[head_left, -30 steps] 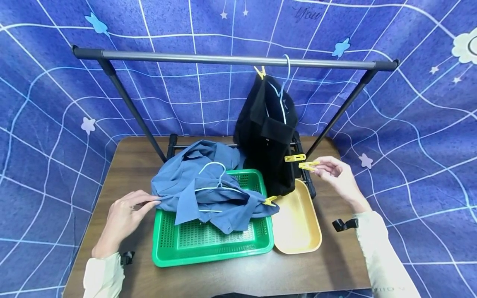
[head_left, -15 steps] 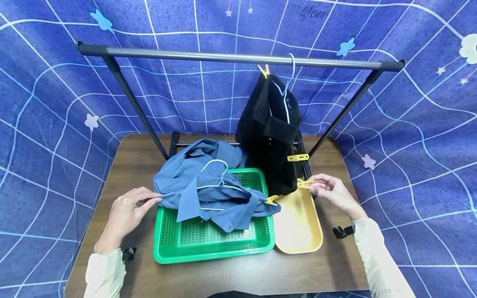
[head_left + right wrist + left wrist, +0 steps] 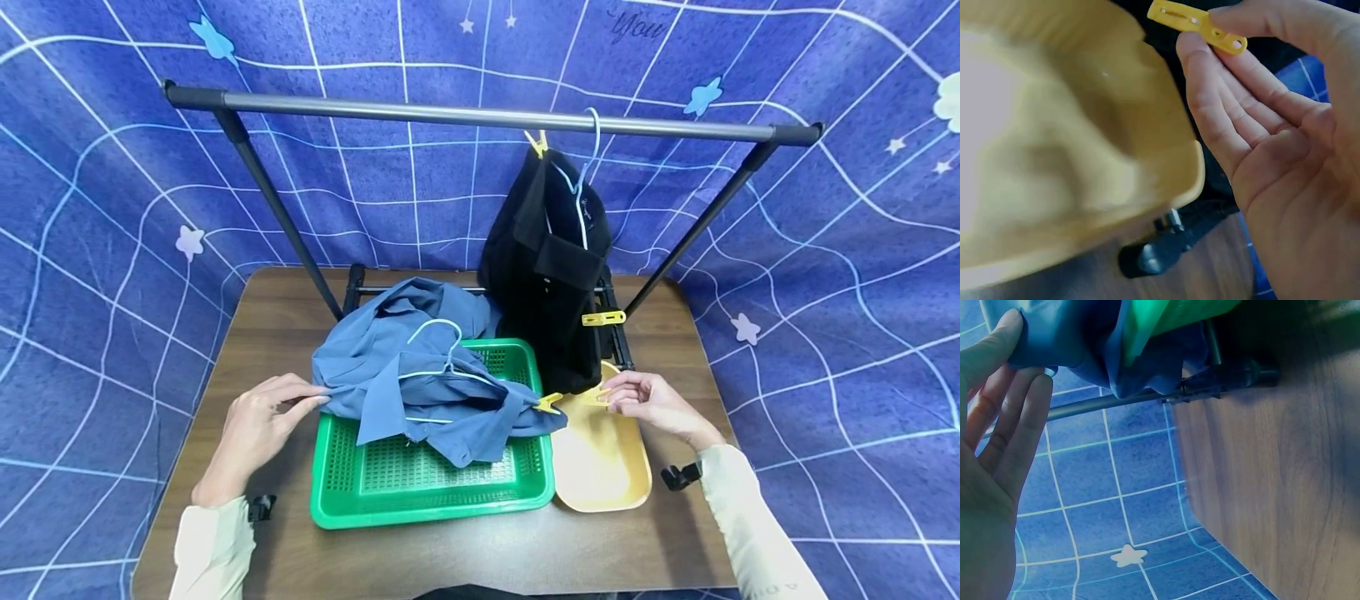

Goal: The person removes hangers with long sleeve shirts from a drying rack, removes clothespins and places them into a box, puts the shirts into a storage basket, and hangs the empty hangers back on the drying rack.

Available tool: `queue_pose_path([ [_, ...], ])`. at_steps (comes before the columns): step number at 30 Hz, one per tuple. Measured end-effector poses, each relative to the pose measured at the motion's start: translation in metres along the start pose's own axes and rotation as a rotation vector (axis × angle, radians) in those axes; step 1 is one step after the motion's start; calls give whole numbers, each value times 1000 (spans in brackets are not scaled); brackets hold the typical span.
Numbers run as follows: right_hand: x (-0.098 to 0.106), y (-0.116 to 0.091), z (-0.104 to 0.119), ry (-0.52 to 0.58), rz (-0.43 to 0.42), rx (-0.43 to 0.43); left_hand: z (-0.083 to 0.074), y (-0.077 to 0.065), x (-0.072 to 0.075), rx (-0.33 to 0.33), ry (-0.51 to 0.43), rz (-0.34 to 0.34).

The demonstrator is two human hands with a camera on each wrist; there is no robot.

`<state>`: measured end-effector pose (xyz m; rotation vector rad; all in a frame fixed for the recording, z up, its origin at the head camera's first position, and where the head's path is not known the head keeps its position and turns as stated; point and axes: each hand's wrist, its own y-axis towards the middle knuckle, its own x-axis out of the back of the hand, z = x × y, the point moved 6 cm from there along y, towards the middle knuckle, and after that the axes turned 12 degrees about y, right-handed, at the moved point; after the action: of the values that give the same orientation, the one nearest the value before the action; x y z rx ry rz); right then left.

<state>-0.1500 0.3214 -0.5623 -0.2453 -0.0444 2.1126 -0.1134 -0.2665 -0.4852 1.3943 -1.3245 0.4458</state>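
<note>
Head view: blue collared shirt [image 3: 381, 408] on light-blue hanger [image 3: 449, 365] lies over the back of the green basket [image 3: 431, 517], left hand [image 3: 255, 427] pinching its left edge; if that pinch loosens, cloth could slide off the hanger. Right hand [image 3: 654, 408] pinches a yellow clothespin [image 3: 1194, 25] at one end; a slip would probably drop it into the yellow tray [image 3: 600, 471].

My left hand [image 3: 253, 429] and right hand [image 3: 654, 406] come bare out of long, pale cream sleeves. The left sleeve [image 3: 212, 552], over the tabletop's [image 3: 487, 554] near left corner, is softly creased; the right sleeve [image 3: 750, 525], across the right edge, bears faint grey lettering [image 3: 774, 590], unreadable. A small black block [image 3: 261, 507] juts inward from the left one, a matching black piece [image 3: 681, 477] from the right
</note>
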Motion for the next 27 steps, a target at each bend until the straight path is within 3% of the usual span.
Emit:
queue_pose_path([
  [17, -20, 23, -28, -211, 7, -149, 0, 0, 0, 4, 9, -3],
  [27, -34, 35, -40, -265, 49, -153, -1, 0, 2, 6, 18, -4],
])
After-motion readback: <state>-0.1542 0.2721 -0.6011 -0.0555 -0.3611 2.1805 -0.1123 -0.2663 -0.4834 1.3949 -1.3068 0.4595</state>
